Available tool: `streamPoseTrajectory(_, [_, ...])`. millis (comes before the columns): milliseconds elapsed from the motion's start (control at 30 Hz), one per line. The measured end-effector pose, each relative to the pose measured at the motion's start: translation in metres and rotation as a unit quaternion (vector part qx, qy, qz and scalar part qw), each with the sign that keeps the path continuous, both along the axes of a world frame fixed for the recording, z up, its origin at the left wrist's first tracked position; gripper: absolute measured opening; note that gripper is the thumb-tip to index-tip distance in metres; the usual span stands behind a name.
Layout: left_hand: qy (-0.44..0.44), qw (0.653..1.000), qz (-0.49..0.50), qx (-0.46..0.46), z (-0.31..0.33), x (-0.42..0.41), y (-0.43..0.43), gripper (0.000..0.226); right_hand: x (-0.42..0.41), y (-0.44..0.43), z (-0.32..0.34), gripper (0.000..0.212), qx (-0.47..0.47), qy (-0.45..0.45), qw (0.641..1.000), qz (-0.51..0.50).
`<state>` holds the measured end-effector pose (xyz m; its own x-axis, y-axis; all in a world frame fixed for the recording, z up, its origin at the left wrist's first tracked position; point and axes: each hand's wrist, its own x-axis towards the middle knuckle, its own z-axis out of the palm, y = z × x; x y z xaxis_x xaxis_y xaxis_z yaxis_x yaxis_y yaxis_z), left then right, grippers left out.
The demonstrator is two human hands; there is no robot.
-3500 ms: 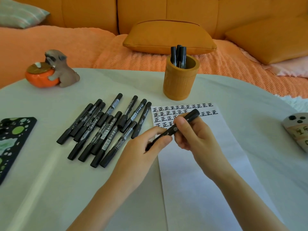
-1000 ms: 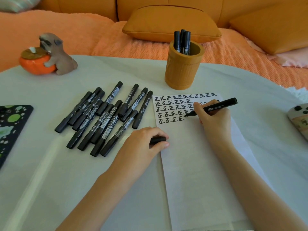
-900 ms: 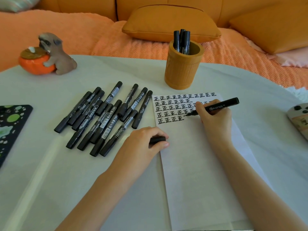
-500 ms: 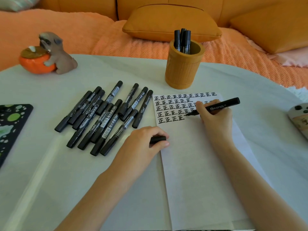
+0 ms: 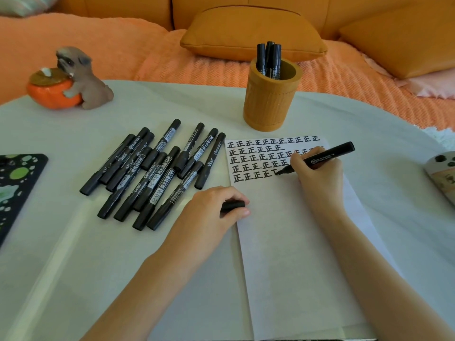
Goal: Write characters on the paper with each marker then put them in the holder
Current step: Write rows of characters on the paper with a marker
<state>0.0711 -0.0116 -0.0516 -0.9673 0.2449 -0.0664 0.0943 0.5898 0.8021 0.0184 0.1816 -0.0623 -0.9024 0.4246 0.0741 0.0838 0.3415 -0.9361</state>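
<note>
Freshly uncapped, the marker, pinched by the right hand, begins another character on the paper (row five); the left hand grips its cap, so recapping comes next.

The paper carries one character, 正, in black, repeated in five rows across its 12 o'clock end. The lowest row ends in a half-made sign at the tip of the marker in the right hand. At 9 o'clock from those rows lie the markers with white labels. On a few I can read 记号笔 and 超大容量700. The print on the held marker, and on those in the holder, is too small to read.
</note>
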Motion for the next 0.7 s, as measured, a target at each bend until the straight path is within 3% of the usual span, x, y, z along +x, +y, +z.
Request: streamPoseTrajectory(700, [0.007,1.0,-0.005,-0.014,-0.0001,-0.001,0.0005,0.013,0.0012,-0.0015,0.0006,0.026,-0.029,0.004,1.0,0.011])
